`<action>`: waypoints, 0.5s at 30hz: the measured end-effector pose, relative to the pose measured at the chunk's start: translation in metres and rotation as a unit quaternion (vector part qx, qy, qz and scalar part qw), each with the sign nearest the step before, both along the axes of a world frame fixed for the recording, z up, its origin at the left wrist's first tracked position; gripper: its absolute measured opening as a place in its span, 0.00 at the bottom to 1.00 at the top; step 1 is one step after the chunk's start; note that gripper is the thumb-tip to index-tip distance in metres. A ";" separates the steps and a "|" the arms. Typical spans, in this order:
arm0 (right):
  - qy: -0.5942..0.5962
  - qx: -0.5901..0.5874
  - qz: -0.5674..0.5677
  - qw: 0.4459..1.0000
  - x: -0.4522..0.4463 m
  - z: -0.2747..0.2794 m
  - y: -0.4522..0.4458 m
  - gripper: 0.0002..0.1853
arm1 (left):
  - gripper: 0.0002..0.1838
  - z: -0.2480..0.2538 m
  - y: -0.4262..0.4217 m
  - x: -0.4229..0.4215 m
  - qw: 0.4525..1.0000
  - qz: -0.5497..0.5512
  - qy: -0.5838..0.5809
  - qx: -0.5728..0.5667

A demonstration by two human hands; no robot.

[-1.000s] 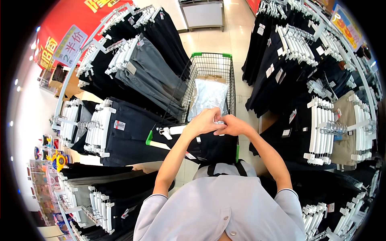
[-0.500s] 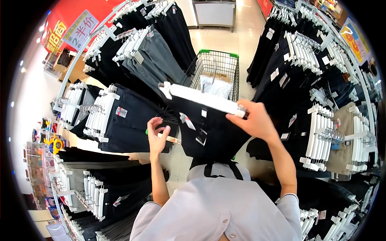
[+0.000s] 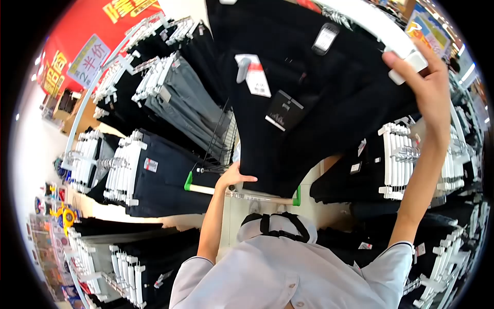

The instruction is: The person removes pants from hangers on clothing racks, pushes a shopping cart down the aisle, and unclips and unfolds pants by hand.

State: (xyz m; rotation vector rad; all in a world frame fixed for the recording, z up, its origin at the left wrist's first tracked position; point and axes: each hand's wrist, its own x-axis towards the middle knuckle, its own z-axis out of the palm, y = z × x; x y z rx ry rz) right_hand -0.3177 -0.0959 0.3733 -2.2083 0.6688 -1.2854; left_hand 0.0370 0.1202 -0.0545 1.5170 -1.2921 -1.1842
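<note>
1. Head view, centre: a pair of black trousers (image 3: pixel 309 108) hangs high in front of the wearer, clipped to a white hanger (image 3: pixel 360 18) that slopes down to the right across the top. On the cloth are a white-and-red price tag (image 3: pixel 257 82), a black hangtag (image 3: pixel 284 109) and a black-edged white label (image 3: pixel 325 39).
2. Head view, upper right: the right hand (image 3: pixel 434 87) is raised, pinching the clip end of the hanger between thumb and fingers.
3. Head view, lower centre: the left hand (image 3: pixel 232 177) is partly open, thumb and fingers apart, beside the lower part of the trousers. Whether it touches the cloth cannot be told.
4. Head view, below the trousers: a shopping cart's pale handle (image 3: pixel 267 199) with green ends runs across, in front of the wearer's grey shirt (image 3: pixel 278 262) and black strap (image 3: pixel 264 225). The trousers cover much of the wire basket (image 3: pixel 222 135).
5. Head view, left: racks carry grey trousers (image 3: pixel 188 98) and dark trousers (image 3: pixel 172 175) on white hangers, under a red banner (image 3: pixel 82 23) and a sale sign (image 3: pixel 90 61).
6. Head view, right: more black trousers (image 3: pixel 342 180) hang on a rack.
</note>
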 end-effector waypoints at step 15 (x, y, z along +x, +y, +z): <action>0.132 -0.200 -0.387 0.891 -0.133 0.086 0.089 0.21 | 0.55 -0.119 -0.120 -0.087 0.978 -0.123 -0.127 -0.107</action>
